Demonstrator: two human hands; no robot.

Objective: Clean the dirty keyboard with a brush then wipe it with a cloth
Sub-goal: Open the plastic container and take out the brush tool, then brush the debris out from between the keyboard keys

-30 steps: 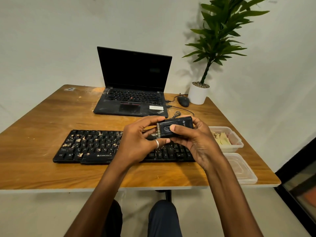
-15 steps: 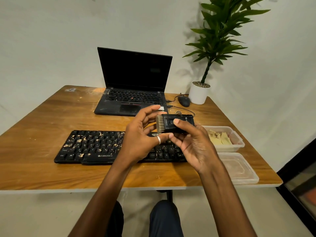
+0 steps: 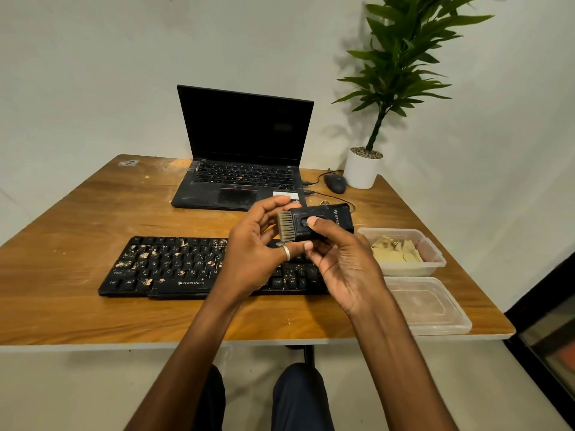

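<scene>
A black keyboard (image 3: 168, 265) lies across the wooden table, its keys speckled with pale crumbs. Above its right half I hold a small black brush (image 3: 323, 220) with short grey bristles pointing left. My right hand (image 3: 342, 262) grips the brush body, thumb on its front slider. My left hand (image 3: 258, 247) curls around the bristle end, fingers touching the top and underside. A pale yellow cloth (image 3: 396, 251) sits crumpled in a clear plastic box to the right.
An open black laptop (image 3: 242, 169) stands behind the keyboard, with a mouse (image 3: 335, 183) and cables to its right. A potted plant (image 3: 362, 169) occupies the far right corner. A clear plastic lid (image 3: 429, 303) lies near the front right table edge (image 3: 93, 345).
The grey bristles have come out of the brush's left end. Both hands lifted the brush slightly higher above the keyboard.
</scene>
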